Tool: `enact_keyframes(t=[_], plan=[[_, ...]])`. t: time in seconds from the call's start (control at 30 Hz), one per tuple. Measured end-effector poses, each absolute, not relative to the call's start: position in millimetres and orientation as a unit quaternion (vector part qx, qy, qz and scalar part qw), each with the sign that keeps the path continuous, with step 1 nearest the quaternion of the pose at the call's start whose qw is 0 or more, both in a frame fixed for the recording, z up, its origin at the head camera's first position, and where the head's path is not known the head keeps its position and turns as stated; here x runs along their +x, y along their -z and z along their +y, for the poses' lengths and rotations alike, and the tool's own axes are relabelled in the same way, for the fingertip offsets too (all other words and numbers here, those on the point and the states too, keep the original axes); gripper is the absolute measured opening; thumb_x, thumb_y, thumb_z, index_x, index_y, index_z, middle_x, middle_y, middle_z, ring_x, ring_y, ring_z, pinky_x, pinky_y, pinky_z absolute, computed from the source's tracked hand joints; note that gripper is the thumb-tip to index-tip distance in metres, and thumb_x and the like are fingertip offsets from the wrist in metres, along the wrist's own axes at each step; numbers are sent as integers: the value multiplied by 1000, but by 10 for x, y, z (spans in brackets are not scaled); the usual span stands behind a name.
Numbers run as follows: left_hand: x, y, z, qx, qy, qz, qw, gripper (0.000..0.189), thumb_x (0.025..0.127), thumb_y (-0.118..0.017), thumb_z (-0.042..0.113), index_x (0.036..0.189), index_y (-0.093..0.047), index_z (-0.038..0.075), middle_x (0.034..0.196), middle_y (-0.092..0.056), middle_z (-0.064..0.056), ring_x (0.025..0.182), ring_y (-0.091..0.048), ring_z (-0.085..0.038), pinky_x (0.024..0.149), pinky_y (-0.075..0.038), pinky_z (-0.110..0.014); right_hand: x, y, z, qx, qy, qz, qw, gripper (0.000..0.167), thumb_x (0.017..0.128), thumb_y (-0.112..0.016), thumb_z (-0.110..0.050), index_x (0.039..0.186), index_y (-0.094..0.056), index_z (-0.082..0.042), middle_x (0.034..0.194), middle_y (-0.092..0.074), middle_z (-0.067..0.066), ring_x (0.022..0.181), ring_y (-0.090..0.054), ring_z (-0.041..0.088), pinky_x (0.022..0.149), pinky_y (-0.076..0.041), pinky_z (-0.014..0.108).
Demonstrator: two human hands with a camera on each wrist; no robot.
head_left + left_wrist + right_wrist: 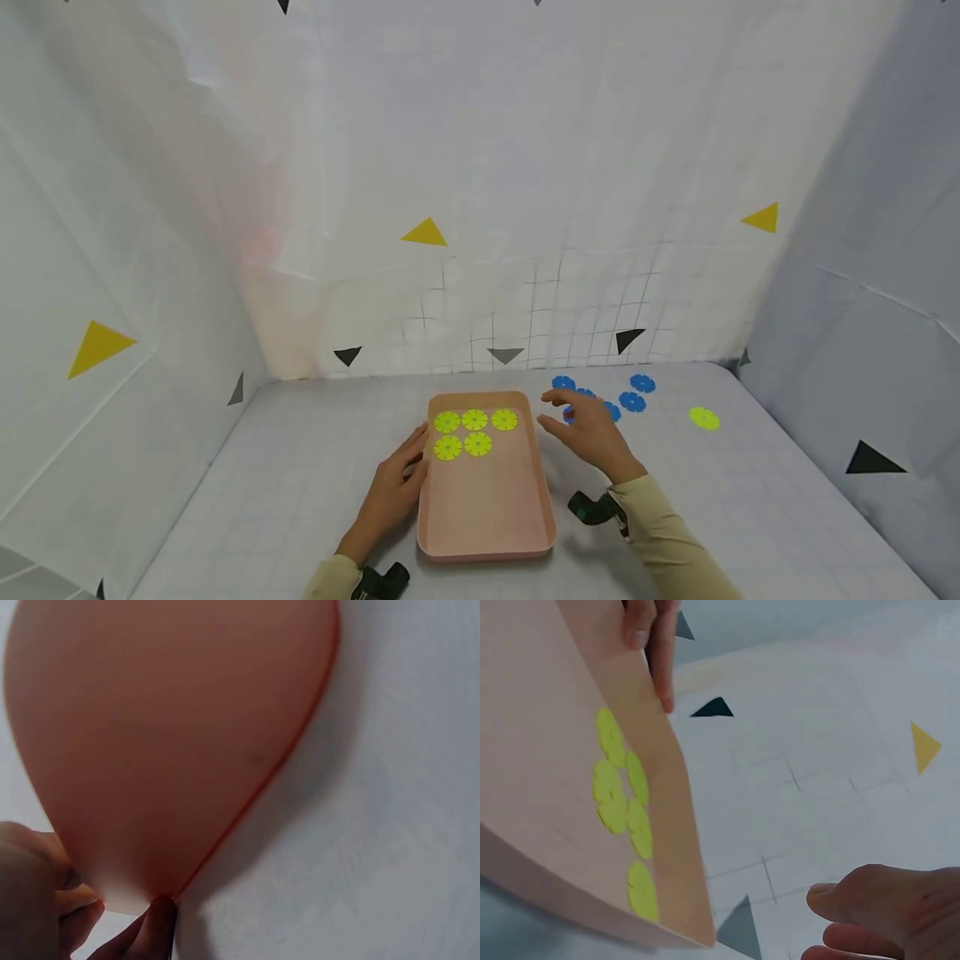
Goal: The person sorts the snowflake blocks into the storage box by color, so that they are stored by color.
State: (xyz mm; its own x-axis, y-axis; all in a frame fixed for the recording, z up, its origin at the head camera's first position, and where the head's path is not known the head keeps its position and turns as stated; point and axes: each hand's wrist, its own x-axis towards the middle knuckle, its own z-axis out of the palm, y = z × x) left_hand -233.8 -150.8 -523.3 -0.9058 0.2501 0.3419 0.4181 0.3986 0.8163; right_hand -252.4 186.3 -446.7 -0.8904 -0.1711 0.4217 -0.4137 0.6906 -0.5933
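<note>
A shallow pink tray [487,508] lies lengthwise in front of me. Several yellow-green notched plastic discs [477,444] sit flat in its far half, three in the back row and two in the row nearer me. My left hand [392,487] holds the tray's left rim; in the right wrist view one of its fingertips [635,637] overlaps the rim while another finger lies outside. Beyond the tray's right rim hovers my right hand [595,433], thumb and fingers apart with nothing between them. It partly covers several blue notched discs [632,402] on the table.
One more yellow-green disc [704,418] lies on the table [765,500] farther right. White sheeting [480,167] with yellow and black triangles rises behind and on both sides. A dark wrist camera [595,508] sticks out below my right wrist.
</note>
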Motion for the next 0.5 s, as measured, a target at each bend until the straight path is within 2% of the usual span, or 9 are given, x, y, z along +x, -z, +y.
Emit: enact_keyframes(t=[0.27,0.5], plan=[[-2354,5227,-1516,-212,504,-832,92,52,104,-58,-4,154,-43,-7,163,-36,-18,133,-55,-38,102,-52,-47,-2562,4382,2066,142,-354,-907,179,33,90,-83,-14,120,-73,-1,118,-72,18,104,-69,38,86,-60,56],[-2364,5253,-1536,-198,505,-836,78,52,106,-58,1,156,-43,-1,165,-36,-11,133,-56,-31,102,-53,-44,-2586,4383,2185,139,-343,-913,170,31,91,-83,-15,118,-74,-3,116,-73,14,104,-69,35,87,-60,54]])
